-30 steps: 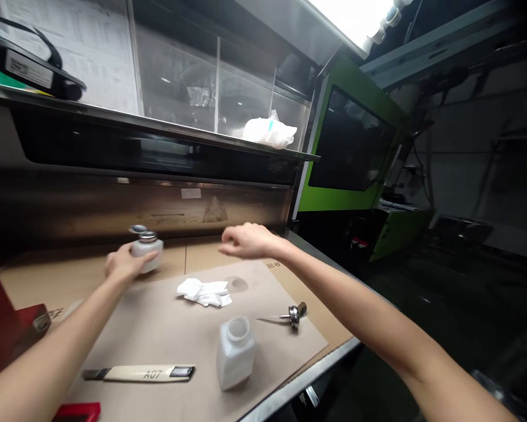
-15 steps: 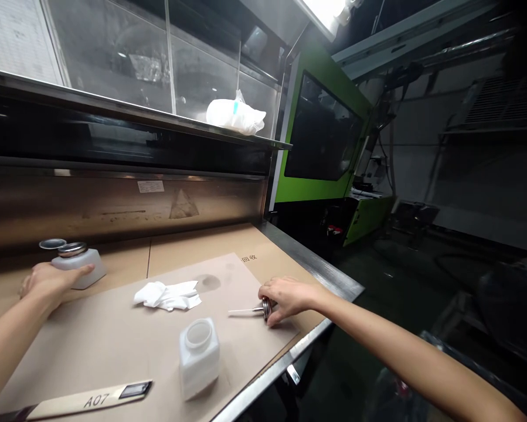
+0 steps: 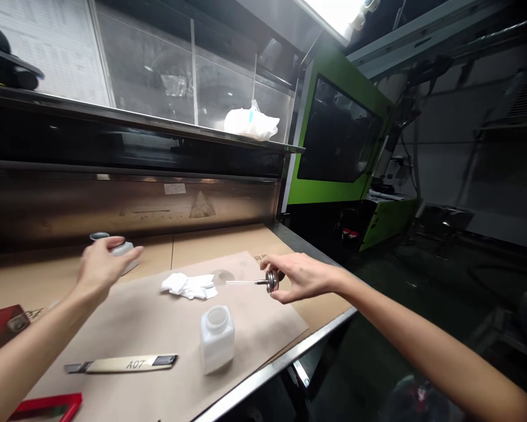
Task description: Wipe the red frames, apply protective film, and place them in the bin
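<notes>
My right hand pinches a metal pump cap over the right part of the board, its thin white tube pointing left. An uncapped square white plastic bottle stands upright in front, to the left of that hand. At the back left, my left hand has thumb and fingers apart beside a second white bottle, partly covering it; whether they touch is unclear. That bottle's round metal top dish shows above the fingers. A crumpled white cloth or tissue lies between the hands.
A utility knife marked A07 lies at front left, blade end leftward. Near it are a red frame-like object and a dark red thing. A metal table edge runs along the right. A white plastic bag sits on the shelf.
My right hand has lifted the pump cap off the board surface. My left hand's fingers have moved from the second bottle's side to above it and spread. The view has swung left.
</notes>
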The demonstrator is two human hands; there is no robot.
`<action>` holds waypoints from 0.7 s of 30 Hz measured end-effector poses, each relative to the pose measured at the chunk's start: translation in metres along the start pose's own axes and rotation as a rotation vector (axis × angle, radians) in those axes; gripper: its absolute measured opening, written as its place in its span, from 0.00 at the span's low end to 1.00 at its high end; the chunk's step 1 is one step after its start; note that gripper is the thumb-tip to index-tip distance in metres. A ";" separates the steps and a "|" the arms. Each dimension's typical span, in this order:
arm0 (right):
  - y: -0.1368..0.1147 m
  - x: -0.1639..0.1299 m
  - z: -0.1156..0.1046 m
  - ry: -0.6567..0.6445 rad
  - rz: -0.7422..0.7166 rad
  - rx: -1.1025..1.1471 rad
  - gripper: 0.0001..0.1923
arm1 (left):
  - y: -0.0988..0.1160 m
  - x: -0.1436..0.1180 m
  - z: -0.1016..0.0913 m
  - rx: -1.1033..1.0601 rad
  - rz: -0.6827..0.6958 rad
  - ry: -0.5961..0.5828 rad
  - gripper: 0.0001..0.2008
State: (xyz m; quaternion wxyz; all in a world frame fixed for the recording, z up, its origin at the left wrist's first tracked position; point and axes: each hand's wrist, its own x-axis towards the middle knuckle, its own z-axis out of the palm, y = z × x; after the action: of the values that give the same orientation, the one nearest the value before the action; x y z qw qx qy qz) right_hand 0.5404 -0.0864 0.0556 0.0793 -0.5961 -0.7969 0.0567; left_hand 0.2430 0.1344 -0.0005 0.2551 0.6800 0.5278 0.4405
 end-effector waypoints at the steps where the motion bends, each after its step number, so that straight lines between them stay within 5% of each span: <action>1: -0.010 0.002 -0.010 -0.001 -0.032 -0.056 0.22 | 0.010 -0.016 0.001 -0.043 0.014 -0.100 0.34; 5: -0.042 0.011 -0.040 -0.090 -0.223 -0.309 0.15 | 0.032 -0.082 0.009 -0.163 0.094 -0.571 0.30; 8: -0.061 0.022 -0.049 -0.174 -0.311 -0.464 0.12 | 0.031 -0.118 0.022 -0.173 0.148 -0.752 0.37; 17: -0.114 0.058 -0.023 -0.415 -0.362 -0.789 0.09 | 0.022 -0.138 0.048 -0.238 0.213 -0.824 0.26; 21: -0.117 0.070 -0.002 -0.444 -0.405 -0.754 0.17 | 0.015 -0.142 0.052 -0.273 0.194 -0.788 0.23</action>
State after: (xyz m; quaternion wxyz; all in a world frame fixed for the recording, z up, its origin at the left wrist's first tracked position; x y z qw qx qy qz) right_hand 0.4112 -0.0524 0.0833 -0.3049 -0.3897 -0.8597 -0.1269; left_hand 0.2883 0.0015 -0.0604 0.4822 0.8028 0.2603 0.2349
